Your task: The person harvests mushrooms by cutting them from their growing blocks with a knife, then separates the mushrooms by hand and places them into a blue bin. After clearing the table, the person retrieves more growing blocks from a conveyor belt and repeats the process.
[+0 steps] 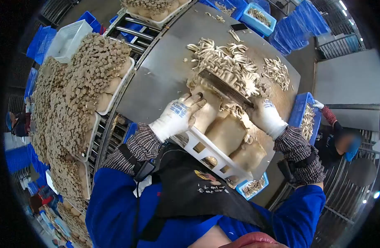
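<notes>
My right hand (pixel 265 116), in a white glove, is closed around the handle end of a long knife (pixel 226 87). Its blade slants up and left across the tops of the mushroom blocks. My left hand (pixel 177 115), gloved with dark-stained fingertips, rests with its fingers stretched out against the nearest mushroom block (pixel 206 110). Several such pale blocks, one of them a smooth tan block (pixel 226 132), sit in a white plastic crate (pixel 210 155) at the table's near edge. Beyond the blade lies a heap of cut mushrooms (pixel 229 62).
The metal table (pixel 157 72) also bears a smaller mushroom pile (pixel 276 73) and a black phone (pixel 239 27). On the left, a roller conveyor (pixel 134 31) carries crates of uncut mushrooms (pixel 74 107). Blue baskets (pixel 301 109) stand around the table. A co-worker (pixel 336 140) is at right.
</notes>
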The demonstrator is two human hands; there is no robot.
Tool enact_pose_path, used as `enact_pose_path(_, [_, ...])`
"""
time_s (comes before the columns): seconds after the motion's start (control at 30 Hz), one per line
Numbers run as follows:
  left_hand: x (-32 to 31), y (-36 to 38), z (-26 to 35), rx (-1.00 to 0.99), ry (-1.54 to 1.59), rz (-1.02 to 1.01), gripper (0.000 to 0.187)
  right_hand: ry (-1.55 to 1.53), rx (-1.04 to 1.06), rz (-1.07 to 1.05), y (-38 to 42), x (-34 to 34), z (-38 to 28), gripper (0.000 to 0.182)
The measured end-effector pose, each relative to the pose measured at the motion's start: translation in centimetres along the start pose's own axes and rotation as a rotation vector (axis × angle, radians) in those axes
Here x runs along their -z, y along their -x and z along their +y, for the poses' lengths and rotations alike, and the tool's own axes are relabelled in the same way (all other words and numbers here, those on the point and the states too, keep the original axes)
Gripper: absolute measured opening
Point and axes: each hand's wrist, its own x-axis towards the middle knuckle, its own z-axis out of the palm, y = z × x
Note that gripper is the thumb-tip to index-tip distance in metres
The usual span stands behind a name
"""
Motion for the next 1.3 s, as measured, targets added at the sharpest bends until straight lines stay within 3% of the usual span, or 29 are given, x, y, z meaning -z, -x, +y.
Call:
enact_pose_path(0.17, [1.1,-0.7,-0.4,-0.074,0.128,0.020,0.063,0.008,0.039,-0.048,-1.1,-2.8,2.2,0.024])
enact_pose_path(0.23, [0.8,-0.7,-0.5,-0.038,0.122,-0.006,0.066,0.002,-0.084,-0.230,-1.7,-1.3,0.8,0.022])
enact_pose_path(0.4, [-0.4,-1.0,-1.6,-0.043,0.148,-0.007,0.067,0.012,0.020,-0.303,-2.8,-1.9,2.6,0.022])
enact_pose_path(0.53, [-0.4,-1.5,-1.6,-0.034,0.190,-0.053,0.066,0.066,-0.027,-0.398,-6.4,-8.3,3.4,0.027])
enact_pose_path(0.63, [-0.2,-1.8,-1.8,-0.022,0.234,-0.091,0.066,0.031,0.026,-0.342,-7.3,-15.0,7.3,0.027])
enact_pose_path(0.73, [0.2,-1.9,-1.7,-0.013,0.223,-0.104,0.067,0.028,-0.072,-0.406,-7.8,-12.6,6.7,0.029])
enact_pose_path(0.87, [0.4,-2.2,-1.8,-0.028,0.238,-0.137,0.067,-0.083,0.048,-0.095,-6.4,-11.2,8.0,0.031])
enact_pose_path(1.0, [0.7,-2.6,-1.8,-0.010,0.259,-0.150,0.066,-0.068,-0.171,-0.316,-6.6,-9.8,7.0,0.028])
enact_pose_path(1.13, [1.0,-2.6,-1.7,-0.012,0.284,-0.173,0.063,-0.156,0.023,-0.266,-6.0,-10.7,7.6,0.022])
enact_pose_path(1.3, [1.2,-2.6,-1.7,-0.014,0.259,-0.207,0.063,-0.055,-0.025,-0.273,-6.7,-11.6,7.6,0.017])
